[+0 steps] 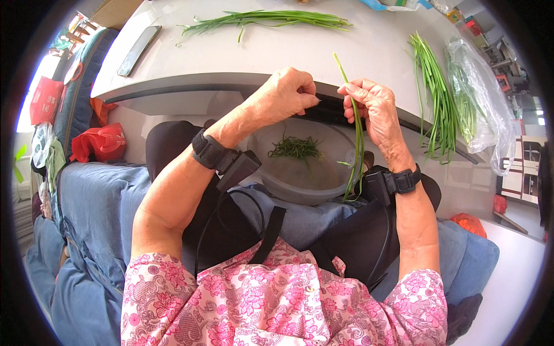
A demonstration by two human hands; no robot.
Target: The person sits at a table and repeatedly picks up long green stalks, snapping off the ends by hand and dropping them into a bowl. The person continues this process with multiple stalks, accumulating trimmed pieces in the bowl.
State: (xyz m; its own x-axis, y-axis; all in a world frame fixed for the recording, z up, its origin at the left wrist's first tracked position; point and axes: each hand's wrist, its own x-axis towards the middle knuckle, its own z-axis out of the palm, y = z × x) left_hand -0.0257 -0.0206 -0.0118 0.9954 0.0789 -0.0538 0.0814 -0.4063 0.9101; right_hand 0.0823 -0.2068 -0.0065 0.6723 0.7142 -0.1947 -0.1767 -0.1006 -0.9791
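My right hand [370, 106] pinches a green leafy stalk [359, 142], probably a garlic chive, whose pale end points up and whose leaves hang down. My left hand [291, 94] is beside it at the table's edge, fingers curled together; whether something small is between the fingertips cannot be told. Beneath both hands a grey basin [311, 190] holds a small heap of green scraps [295, 147]. One bunch of long green stalks [277, 18] lies across the far part of the white table [277, 52]. Another bunch [435, 93] lies at the right, its leaves hanging over the edge.
A clear plastic bag [480, 99] with more greens lies at the table's right edge. A smartphone [139, 50] rests at the left. Red bags [99, 142] sit on the blue-covered sofa [99, 190]. Black cables [200, 233] run from both wrist straps.
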